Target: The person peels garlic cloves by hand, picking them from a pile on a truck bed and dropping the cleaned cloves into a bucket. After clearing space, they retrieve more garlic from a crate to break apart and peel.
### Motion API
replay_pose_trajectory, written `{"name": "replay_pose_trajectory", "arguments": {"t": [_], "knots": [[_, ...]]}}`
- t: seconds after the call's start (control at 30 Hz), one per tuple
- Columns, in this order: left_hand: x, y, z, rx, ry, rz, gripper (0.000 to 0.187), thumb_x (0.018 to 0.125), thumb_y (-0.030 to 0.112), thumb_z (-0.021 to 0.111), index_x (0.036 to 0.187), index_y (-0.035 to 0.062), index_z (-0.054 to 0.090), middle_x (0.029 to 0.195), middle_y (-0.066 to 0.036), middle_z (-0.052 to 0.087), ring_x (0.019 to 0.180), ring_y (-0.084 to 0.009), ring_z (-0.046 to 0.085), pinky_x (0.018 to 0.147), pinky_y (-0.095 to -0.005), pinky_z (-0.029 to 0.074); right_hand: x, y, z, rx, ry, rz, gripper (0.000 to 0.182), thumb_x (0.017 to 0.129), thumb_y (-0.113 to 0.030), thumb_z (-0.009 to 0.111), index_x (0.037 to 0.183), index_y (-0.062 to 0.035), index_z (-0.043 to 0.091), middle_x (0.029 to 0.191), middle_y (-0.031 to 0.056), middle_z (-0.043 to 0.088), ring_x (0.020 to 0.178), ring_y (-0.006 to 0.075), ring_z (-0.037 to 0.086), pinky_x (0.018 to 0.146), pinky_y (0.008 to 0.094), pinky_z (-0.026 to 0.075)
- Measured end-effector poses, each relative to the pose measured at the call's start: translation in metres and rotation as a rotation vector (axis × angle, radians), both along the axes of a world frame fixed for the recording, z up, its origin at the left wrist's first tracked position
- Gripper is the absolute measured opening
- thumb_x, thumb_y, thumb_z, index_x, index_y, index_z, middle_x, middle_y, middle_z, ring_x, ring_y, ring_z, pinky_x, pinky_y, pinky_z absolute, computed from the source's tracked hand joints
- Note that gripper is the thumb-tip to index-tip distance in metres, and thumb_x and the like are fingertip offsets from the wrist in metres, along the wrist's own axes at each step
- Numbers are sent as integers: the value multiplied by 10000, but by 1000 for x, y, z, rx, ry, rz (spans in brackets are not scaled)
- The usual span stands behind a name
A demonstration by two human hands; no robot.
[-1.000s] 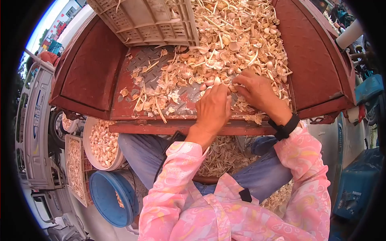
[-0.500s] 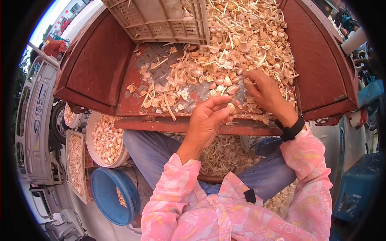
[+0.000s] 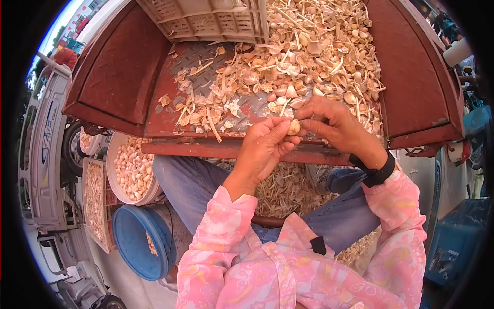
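Observation:
Between my two hands is a pale garlic clove, above the front edge of the red metal tray. My left hand pinches it from the left, between thumb and forefinger. From the right, the thumb and fingers of my right hand touch the same clove. Just beyond the hands, several whole cloves lie on the tray. A large heap of garlic skins, stalks and cloves covers the tray's middle and right, reaching back to its far side.
A plastic crate stands at the tray's back left. Down on the left are a white bucket of cloves, a crate of garlic pieces and a blue bucket. Stalks and skins lie below, between my legs.
My right hand has come from the heap to the clove in my left hand, and its fingers now meet it. The view has shifted slightly.

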State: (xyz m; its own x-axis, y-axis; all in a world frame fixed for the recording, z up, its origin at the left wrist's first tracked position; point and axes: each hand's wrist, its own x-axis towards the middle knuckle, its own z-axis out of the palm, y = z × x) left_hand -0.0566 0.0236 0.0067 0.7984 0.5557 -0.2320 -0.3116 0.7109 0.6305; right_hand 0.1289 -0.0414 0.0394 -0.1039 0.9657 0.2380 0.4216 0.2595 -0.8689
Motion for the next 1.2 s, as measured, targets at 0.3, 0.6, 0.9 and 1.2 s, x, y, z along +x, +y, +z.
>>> {"name": "replay_pose_trajectory", "arguments": {"t": [0.3,0.6,0.9,1.2], "knots": [[-259,-70,52,215,302,476,168,860,76,571,995,-23,566,933,-170,639,733,-140,638,649,-197,530,-27,-11,-9,-256,-325,124,92,853,-70,539,855,21,553,692,59,534,632,123,487,583,256,394],[-511,-297,-66,174,2194,575,320,761,113,636,1020,-70,601,780,-101,633,657,-155,587,557,-265,447,-49,-21,-21,-471,-46,222,263,750,37,455,999,-29,511,976,52,528,944,154,497,837,303,409],[-217,-83,43,243,460,391,338,918,214,516,1130,-48,496,1019,-183,609,793,-179,637,615,-215,533,-47,-17,-11,-102,-195,226,340,824,-30,557,1155,2,486,973,147,604,854,262,615,740,343,482],[-51,-51,-29,-420,-86,72,274,951,254,455,1077,16,508,875,-81,558,710,-143,544,527,-203,473,-51,-24,-10,206,-437,164,379,845,-139,575,1184,-6,472,1058,147,577,1009,323,527,821,378,455]]}}
